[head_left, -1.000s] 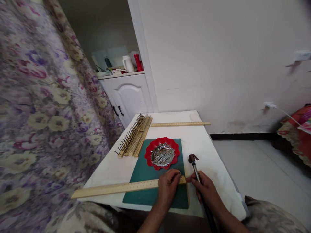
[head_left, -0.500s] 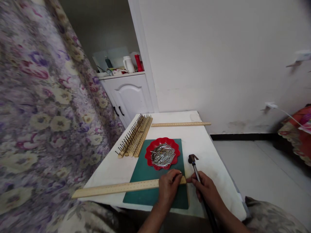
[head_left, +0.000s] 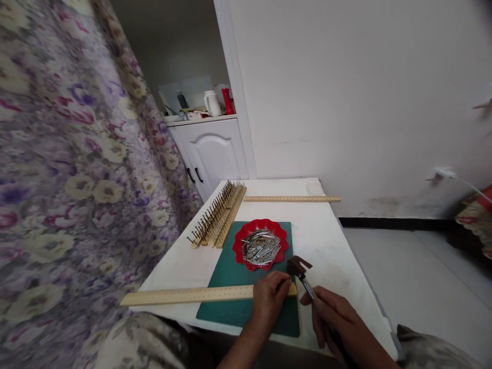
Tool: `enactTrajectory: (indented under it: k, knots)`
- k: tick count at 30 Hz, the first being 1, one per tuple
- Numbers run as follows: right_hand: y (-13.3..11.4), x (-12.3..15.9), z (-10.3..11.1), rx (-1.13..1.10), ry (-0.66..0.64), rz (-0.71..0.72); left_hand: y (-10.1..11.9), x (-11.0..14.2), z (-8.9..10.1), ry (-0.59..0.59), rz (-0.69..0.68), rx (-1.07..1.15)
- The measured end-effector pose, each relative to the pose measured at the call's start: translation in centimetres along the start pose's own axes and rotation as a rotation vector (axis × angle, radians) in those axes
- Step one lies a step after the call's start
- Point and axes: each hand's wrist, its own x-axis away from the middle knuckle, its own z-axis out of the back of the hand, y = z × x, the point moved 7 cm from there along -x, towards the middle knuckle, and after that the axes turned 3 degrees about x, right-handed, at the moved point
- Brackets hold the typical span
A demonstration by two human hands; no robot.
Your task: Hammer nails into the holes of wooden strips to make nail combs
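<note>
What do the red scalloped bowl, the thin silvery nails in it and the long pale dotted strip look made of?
The red scalloped bowl: probably plastic, since it looks smooth and evenly coloured; glazed ceramic is possible. The thin silvery nails: bright metal, perhaps steel, judging by their glints. The long pale dotted strip: likely bare wood, from its matte yellowish tone.

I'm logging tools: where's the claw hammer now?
In the head view, the claw hammer is in the right hand, right of centre, its head near the left hand.
</note>
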Motion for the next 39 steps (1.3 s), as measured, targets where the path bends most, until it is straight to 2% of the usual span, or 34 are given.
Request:
enactTrajectory:
  k: [5, 15, 19, 23, 27, 30, 33, 39]
  knots:
    - [0.6, 0.0, 0.0, 0.043, 0.007, -0.039, -0.1, 0.0, 0.0, -0.008, 0.006, 0.003]
    - [0.3, -0.7, 0.0, -0.048, -0.011, -0.026, 0.3, 0.3, 0.4, 0.014, -0.010, 0.041]
    - [0.5, -1.6, 1.1, -0.098, 0.094, 0.011, 1.2, 0.0, 1.8, 0.036, -0.021, 0.067]
    - [0.9, -2.5, 2.1, -0.132, 0.161, 0.043, 1.6, -1.8, 4.0, 0.088, -0.041, -0.029]
    - [1.1, -2.8, 2.3, -0.155, 0.172, 0.053, 0.3, -4.7, 4.7, 0.048, 0.004, -0.316]
    - [1.3, -2.8, 2.3, -0.155, 0.181, 0.050, -1.8, -6.4, 4.1, -0.044, 0.152, -0.482]
    - [1.5, -2.9, 2.2, -0.165, 0.171, 0.037, -3.2, -7.2, 3.6, -0.098, 0.262, -0.546]
    - [1.2, -3.0, 2.0, -0.163, 0.159, 0.031, -3.4, -7.4, 3.5, -0.090, 0.286, -0.581]
